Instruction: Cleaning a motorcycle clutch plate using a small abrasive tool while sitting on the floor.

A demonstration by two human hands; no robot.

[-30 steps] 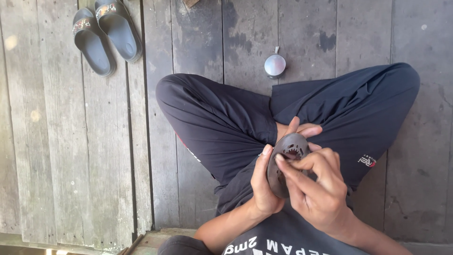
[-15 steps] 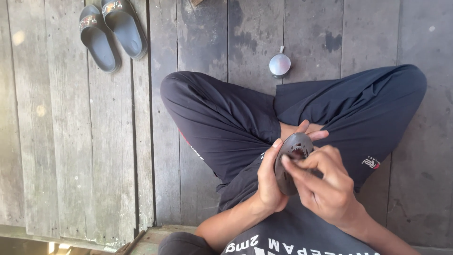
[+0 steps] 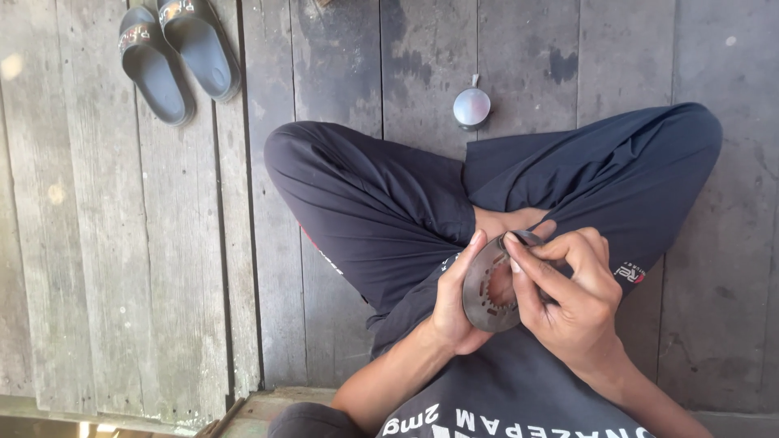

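Observation:
I sit cross-legged on a plank floor in dark trousers. My left hand [image 3: 451,298] grips the edge of a flat round grey metal disc [image 3: 485,302] with a toothed centre hole, held upright over my lap. My right hand [image 3: 572,302] wraps the disc's other side, its fingers curled over the top rim and the thumb pressed against the face near the hole. Part of the disc is hidden behind my right fingers.
A small shiny round metal lid or cup [image 3: 471,106] lies on the planks just beyond my knees. A pair of grey slide sandals [image 3: 174,57] sits at the far left. The weathered wooden floor [image 3: 130,243] ends in a step edge at the lower left.
The view has shifted slightly, with sandals and cup drifting in frame. The disc has turned in my hands, now showing more of its flat face and toothed hole.

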